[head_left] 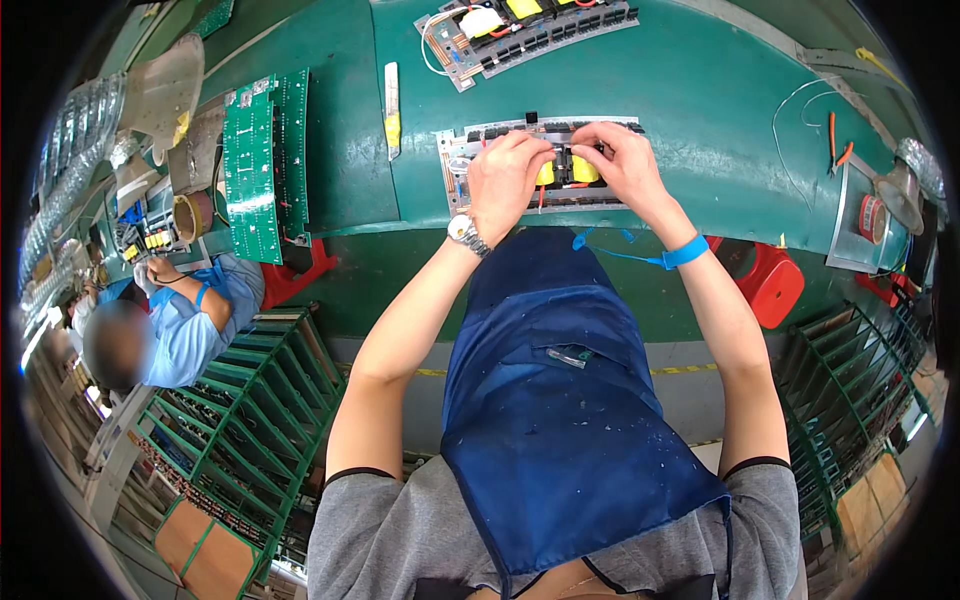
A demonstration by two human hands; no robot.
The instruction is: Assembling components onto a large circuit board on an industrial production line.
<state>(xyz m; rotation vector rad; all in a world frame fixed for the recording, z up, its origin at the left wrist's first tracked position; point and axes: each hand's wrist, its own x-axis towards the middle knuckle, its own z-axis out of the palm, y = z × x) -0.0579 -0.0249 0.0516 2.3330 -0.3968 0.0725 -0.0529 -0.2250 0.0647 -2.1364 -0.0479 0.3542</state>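
A long circuit board (pixel 449 190) lies near the front edge of the green work table, with rows of black parts along its sides. Two yellow-wrapped components (pixel 584 171) stand at its middle. My left hand (pixel 506 182) bends over the board's left half, its closed fingertips beside the left yellow component (pixel 545 174). My right hand (pixel 624 168) reaches in from the right, thumb and fingers drawn together at the top of the right one. Whatever sits between the fingertips is too small or hidden. A blue wrist strap (pixel 685 252) with a cord circles my right wrist.
Another populated board (pixel 560 40) lies at the far edge. Left are a yellow-handled utility knife (pixel 392 125) and upright green circuit boards (pixel 250 170). Orange-handled pliers (pixel 838 150) and a tape roll (pixel 873 218) lie right. A co-worker in blue (pixel 190 330) sits left; a red stool (pixel 772 285) stands below.
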